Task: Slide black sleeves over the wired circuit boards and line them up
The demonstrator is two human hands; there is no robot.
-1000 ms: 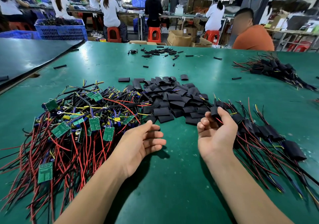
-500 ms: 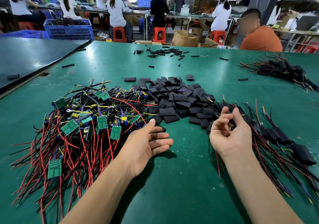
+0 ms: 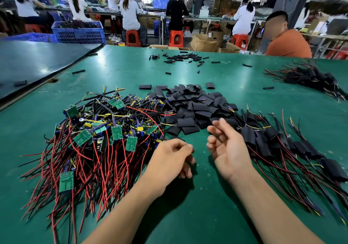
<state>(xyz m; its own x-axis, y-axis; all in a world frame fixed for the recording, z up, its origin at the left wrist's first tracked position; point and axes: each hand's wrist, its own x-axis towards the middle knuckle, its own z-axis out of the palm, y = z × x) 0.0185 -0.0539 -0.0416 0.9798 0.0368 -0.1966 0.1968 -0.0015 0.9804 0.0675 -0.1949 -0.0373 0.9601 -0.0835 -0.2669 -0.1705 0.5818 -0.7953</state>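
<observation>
Nothing's held in the right hand [image 3: 228, 149]: palm up, fingers loosely curled, just beside the sleeved boards [image 3: 263, 140]. The left hand [image 3: 169, 159] is curled over the green table [image 3: 131, 70]; whether anything's pinched can't be told. Black sleeves [image 3: 190, 112] are piled between those and the bare wired boards [image 3: 105, 136].

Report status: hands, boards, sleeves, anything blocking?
Left hand fingers curled, hold unclear. Right hand open, empty. Bare boards piled left, loose sleeves centre, sleeved boards right. Nothing blocking.
</observation>
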